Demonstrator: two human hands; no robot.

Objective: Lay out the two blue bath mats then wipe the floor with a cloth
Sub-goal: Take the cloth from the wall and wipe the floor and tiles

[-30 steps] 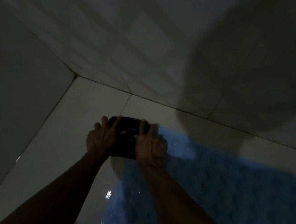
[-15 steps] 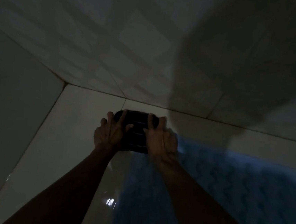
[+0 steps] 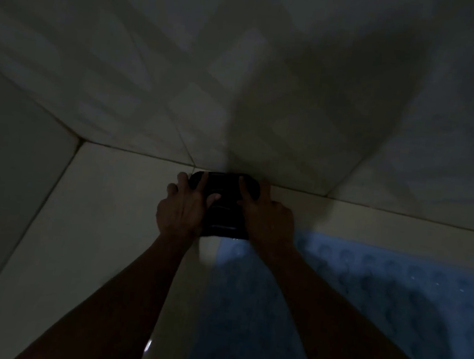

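The room is dim. A dark folded cloth (image 3: 223,207) lies on the pale tiled floor (image 3: 104,224), its far edge against the foot of the back wall. My left hand (image 3: 182,206) presses flat on its left side and my right hand (image 3: 267,217) on its right side, fingers spread. A blue bath mat (image 3: 391,304) with a bumpy surface lies flat on the floor to the right, its near-left corner just behind my right wrist. Only one mat is in view.
The tiled back wall (image 3: 238,92) rises directly behind the cloth. A second wall (image 3: 5,171) closes the left side, meeting the floor in a corner at the far left. A wet glint shows on the floor between my forearms.
Both hands have pushed the cloth forward across the floor, from beside the mat's corner up to the foot of the back wall.
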